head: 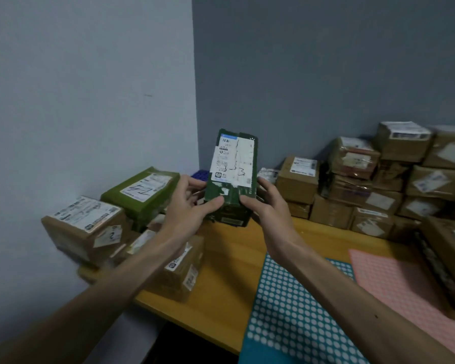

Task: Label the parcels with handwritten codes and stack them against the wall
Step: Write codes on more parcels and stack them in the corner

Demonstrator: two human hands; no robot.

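- Both hands have hold of the dark green parcel [231, 177], standing it on end just above the wooden bench [221, 285].
- The left hand [188, 203] wraps its left edge with the thumb pressed on the lower front. The right hand [265, 203] does the same on the right edge.
- Its white shipping label faces the camera with "3-3" scrawled across it in marker.
- Left of the dark green parcel there's an olive parcel [142, 195] with a handwritten code on its label, hard to read.
- Further left of it sits a brown parcel [84, 227].
- Right of the dark green parcel, a stack of brown parcels [378, 185] is piled against the grey wall [326, 74].
- Below it, nearer the camera, lie a teal dotted mat [286, 311] and a pink mat [405, 285].
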